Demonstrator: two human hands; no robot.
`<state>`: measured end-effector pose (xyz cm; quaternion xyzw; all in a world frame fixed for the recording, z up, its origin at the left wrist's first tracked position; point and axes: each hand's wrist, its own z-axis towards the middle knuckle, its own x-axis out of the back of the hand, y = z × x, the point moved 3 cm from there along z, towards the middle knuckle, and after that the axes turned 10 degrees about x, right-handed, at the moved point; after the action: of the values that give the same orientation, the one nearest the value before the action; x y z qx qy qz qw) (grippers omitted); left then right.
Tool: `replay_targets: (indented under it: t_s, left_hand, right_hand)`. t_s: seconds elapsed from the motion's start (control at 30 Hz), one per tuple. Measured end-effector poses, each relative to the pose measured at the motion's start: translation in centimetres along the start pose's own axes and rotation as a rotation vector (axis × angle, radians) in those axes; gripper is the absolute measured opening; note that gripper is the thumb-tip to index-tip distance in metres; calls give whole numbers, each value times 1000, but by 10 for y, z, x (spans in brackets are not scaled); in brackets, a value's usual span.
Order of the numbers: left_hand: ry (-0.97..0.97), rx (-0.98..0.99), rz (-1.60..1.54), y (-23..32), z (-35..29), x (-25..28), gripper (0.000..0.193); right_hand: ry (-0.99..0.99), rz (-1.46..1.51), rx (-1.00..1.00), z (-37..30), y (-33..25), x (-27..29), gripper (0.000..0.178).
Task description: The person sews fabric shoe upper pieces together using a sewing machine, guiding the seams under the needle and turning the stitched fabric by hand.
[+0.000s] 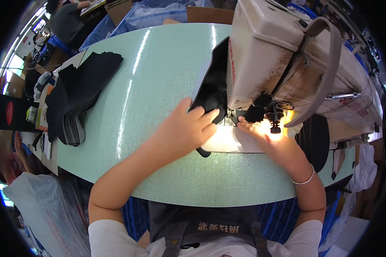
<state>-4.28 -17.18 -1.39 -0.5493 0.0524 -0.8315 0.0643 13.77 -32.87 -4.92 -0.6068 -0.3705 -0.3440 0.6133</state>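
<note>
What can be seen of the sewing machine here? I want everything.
The sewing machine has a boxy off-white body with brown stains and red lettering. A grey curved bar arches over its near side, above a dark springed knob. Bright light glows around the knob. It stands right of centre on the pale green table, a black piece beside it.

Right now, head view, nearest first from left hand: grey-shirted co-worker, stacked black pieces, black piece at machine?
1. Black piece at machine: under left hand.
2. Stacked black pieces: left on table.
3. Grey-shirted co-worker: upper left, beyond table.
</note>
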Motion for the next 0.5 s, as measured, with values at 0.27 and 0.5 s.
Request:
replay_targets:
  t_s: [0.27, 0.5]
  left_hand:
    - [27, -16, 151, 31, 3, 4, 13]
    - [126, 13, 153, 45, 2, -6, 15]
  right_hand:
    - [343, -352, 319, 5, -4, 6, 16]
    - [281, -288, 255, 15, -42, 17, 37]
